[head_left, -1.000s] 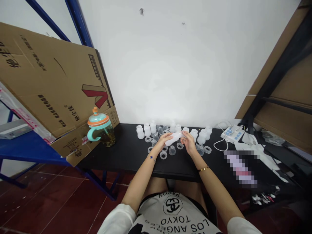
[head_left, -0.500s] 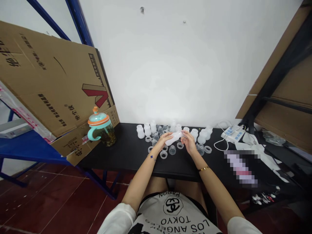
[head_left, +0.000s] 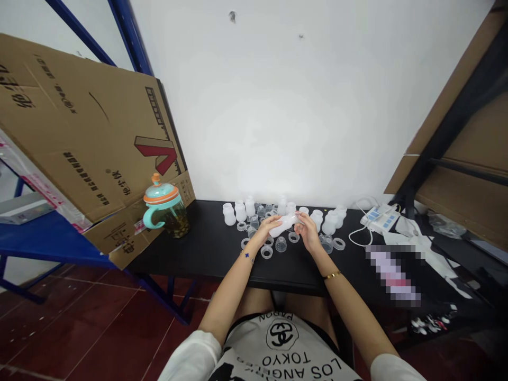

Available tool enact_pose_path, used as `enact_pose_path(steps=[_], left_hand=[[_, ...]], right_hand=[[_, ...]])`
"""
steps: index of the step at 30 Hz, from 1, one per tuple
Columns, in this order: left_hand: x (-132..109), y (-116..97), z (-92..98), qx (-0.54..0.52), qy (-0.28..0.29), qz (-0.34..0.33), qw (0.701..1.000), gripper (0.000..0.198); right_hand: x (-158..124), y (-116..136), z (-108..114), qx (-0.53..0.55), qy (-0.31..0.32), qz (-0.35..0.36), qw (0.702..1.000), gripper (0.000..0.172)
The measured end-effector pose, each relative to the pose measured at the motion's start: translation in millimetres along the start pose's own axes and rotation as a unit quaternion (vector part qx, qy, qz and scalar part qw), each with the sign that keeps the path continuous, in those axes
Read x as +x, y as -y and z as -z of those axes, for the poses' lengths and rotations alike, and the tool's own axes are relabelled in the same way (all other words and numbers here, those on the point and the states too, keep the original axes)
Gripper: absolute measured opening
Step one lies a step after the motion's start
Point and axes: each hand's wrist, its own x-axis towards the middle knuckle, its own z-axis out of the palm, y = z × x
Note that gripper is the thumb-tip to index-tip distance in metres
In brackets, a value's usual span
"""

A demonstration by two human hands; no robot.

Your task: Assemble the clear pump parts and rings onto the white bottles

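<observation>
My left hand [head_left: 266, 230] is closed round the body of a white baby bottle [head_left: 281, 226], which lies tilted above the table. At the bottle's neck end, the fingers of my right hand [head_left: 306, 229] are closed on a clear piece [head_left: 297, 216]; its exact shape is partly hidden by the fingers. Below my hands lie a clear dome cap [head_left: 281, 244] and several clear rings, such as one ring [head_left: 266, 252] near the front. More white bottles [head_left: 229, 214] stand in a row behind, on both sides of my hands.
A lidded teal-and-orange pitcher [head_left: 166, 209] stands left on the black table [head_left: 214, 259], beside a large cardboard box [head_left: 99, 143]. At right are a white power strip [head_left: 379, 218] with a looped cable and white sheets [head_left: 428, 248]. A white wall [head_left: 270, 116] rises behind the table.
</observation>
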Motion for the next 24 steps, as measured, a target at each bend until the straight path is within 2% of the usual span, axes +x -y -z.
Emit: enact_pose_path(steps=[7,24], left_hand=[[0.2,-0.2,0.5,0.004,0.001,0.001,1.000,0.051],[0.3,0.9,0.5,0.005,0.002,0.001,1.000,0.052]], right_hand=[[0.0,-0.2,0.1,0.003,0.003,0.003,1.000,0.025],[0.2,0.6,-1.2,-0.002,-0.009,-0.003,1.000,0.030]])
